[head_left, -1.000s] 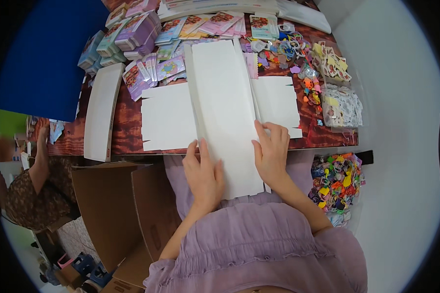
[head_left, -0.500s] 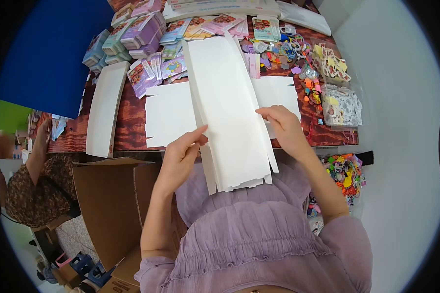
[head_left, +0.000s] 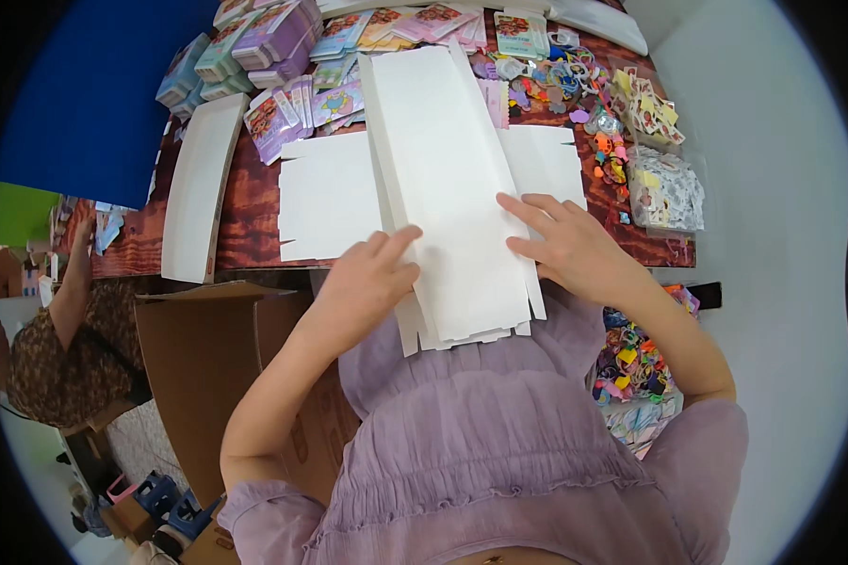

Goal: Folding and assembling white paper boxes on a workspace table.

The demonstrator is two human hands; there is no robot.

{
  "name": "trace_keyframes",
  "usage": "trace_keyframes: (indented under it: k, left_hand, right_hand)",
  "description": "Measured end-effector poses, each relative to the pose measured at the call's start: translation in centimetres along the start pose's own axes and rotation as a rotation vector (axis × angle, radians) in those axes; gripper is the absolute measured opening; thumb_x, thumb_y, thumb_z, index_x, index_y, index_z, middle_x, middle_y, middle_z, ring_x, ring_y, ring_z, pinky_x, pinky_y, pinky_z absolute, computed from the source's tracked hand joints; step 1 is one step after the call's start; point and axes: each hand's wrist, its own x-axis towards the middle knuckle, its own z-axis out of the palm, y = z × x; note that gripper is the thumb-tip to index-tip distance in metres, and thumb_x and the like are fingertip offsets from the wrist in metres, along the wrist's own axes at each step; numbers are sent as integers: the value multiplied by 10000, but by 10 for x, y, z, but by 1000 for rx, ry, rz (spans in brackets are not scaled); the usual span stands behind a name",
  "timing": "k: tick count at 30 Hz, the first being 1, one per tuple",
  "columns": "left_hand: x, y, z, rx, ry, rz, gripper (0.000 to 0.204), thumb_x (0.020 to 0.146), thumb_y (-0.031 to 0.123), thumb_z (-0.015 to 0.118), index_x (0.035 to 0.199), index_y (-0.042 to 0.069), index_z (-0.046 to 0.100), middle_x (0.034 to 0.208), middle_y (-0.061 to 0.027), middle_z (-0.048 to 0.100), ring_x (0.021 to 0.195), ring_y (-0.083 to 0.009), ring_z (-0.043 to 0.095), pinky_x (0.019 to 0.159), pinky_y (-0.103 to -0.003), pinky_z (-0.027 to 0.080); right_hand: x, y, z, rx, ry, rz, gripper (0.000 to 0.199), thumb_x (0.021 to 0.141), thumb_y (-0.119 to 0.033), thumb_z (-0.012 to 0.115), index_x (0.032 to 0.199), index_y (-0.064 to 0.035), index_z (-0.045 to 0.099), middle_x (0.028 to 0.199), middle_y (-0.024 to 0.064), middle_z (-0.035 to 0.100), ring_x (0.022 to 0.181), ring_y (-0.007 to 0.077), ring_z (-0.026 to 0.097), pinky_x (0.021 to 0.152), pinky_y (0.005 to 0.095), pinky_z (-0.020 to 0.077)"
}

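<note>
A long white cardboard box blank [head_left: 457, 179] lies in front of me, its near end reaching past the table edge over my lap. Its long side flaps stand partly raised, and cut tabs show at the near end. On its left edge rest the stretched fingers of my left hand [head_left: 367, 287], slightly apart. My right hand [head_left: 575, 240] lies open over the right edge, fingers spread on the card. Beneath the blank, another flat white card sheet [head_left: 330, 198] with slits sticks out to both sides.
A folded shallow white box [head_left: 201, 188] lies at the left. Stacked packs [head_left: 273, 42] and colourful packets [head_left: 433, 24] fill the back. Trinkets [head_left: 556, 85] and clear containers [head_left: 667, 193] sit at the right. A brown carton [head_left: 203, 377] stands below; another person's arm [head_left: 73, 264] shows at far left.
My right hand has spread its fingers and slid onto the card's face. My left hand has moved slightly inward over the left edge. The whole view has shifted a little.
</note>
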Motion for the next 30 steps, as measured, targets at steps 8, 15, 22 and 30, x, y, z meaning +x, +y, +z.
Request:
trace_keyframes:
  k: [8,15,22,30]
  left_hand:
    - [-27,3,27,77,-135,221,120,786,86,650,895,64,607,1110,-80,607,851,-232,573,731,-339,510]
    - [-20,8,44,75,83,-41,154,768,15,662,917,25,622,994,-92,618,831,-272,590,711,-358,518]
    - [-16,9,60,58,208,-34,211,754,8,656,964,1,638,934,-110,610,836,-284,591,729,-364,514]
    - [-15,18,68,58,237,-54,235,742,0,651,976,11,640,915,-96,614,826,-276,603,739,-374,512]
  right_hand:
    - [0,-15,10,-73,-66,-123,229,809,-157,648,987,-13,644,1266,121,608,1091,282,566,852,394,484]
    - [7,-14,45,3,82,-181,142,747,-122,652,845,-41,588,898,69,574,844,237,573,694,346,470]
    - [3,-28,71,5,405,-148,178,726,-117,638,883,-38,610,799,56,532,701,233,533,606,354,456]
    - [-4,-49,44,9,42,-83,468,774,-287,731,1144,-20,624,976,76,555,907,240,523,764,362,431]
